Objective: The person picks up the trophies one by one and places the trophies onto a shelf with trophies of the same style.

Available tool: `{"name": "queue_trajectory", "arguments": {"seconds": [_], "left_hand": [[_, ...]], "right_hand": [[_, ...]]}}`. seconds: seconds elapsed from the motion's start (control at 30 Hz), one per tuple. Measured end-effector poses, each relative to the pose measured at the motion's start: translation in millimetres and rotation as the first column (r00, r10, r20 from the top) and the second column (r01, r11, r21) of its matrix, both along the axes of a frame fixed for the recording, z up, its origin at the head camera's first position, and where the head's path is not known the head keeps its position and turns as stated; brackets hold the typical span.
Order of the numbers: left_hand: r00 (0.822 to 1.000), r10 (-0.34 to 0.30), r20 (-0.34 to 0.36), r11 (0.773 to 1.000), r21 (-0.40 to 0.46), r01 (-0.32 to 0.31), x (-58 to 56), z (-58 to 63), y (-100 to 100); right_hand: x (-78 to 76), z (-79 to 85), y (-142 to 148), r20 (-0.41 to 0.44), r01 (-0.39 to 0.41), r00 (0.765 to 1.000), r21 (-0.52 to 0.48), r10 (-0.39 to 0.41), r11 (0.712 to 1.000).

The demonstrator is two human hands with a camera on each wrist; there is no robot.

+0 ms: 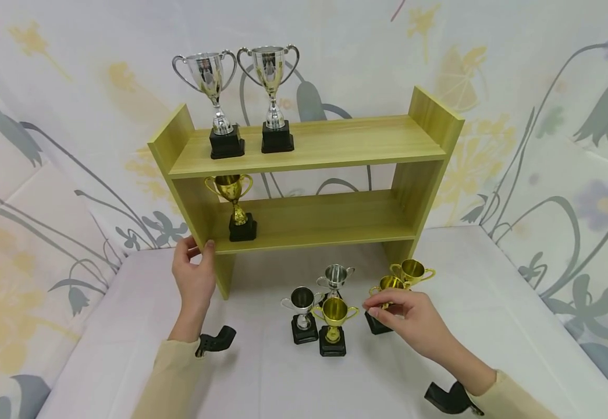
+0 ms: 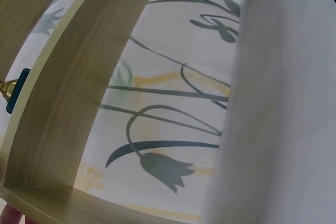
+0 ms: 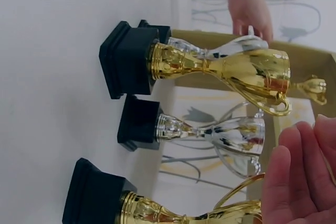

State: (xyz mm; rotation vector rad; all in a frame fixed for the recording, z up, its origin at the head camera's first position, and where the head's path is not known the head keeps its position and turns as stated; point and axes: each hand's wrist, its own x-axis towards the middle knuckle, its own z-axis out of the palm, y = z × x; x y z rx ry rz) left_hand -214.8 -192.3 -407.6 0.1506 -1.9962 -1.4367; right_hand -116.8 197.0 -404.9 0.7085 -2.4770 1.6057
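My left hand (image 1: 194,273) grips the left side panel of a two-tier wooden shelf (image 1: 304,238), thumb on its front edge. My right hand (image 1: 413,320) is at a small gold trophy (image 1: 390,282) with a black base, fingers nearly straight and overlapping its cup. This trophy (image 3: 157,211) stands upright, partly hidden by the fingers in the right wrist view. Another gold trophy (image 1: 411,270) stands just behind it. Left of them are a gold trophy (image 1: 334,312) and two silver trophies, one in front (image 1: 302,299) and one behind (image 1: 336,273).
Two larger silver trophies, one at far left (image 1: 209,73) and one beside it (image 1: 270,64), stand on the top tier. A gold trophy (image 1: 233,189) sits at the left of the lower tier. Patterned cloth (image 1: 544,174) hangs behind the white table (image 1: 267,384).
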Motion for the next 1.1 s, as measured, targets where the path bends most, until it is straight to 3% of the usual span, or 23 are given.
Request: {"name": "queue_trajectory", "arguments": {"seconds": [0.23,0.5,0.83,1.1], "left_hand": [[1.000,0.001,0.000,1.000,0.002,-0.001,1.0,-0.1,0.0],[1.000,0.000,-0.005,1.000,0.013,0.000,1.0,0.3,0.5],[1.000,0.003,0.007,1.000,0.011,-0.003,-0.2,-1.2,1.4],[1.000,0.009,0.010,1.000,0.000,-0.009,0.7,-0.5,2.7]], "right_hand": [[5.0,-6.2,-3.4,-0.022,-0.019,1.000,-0.009,0.018,1.000],[6.7,-29.0,-10.6,0.019,-0.063,0.998,-0.034,0.064,0.997],[3.6,-50.3,-15.8,0.109,0.017,0.994,-0.015,-0.015,1.000],[-5.9,-59.5,-25.3,0.121,0.111,0.986,0.028,-0.114,0.993]]}}
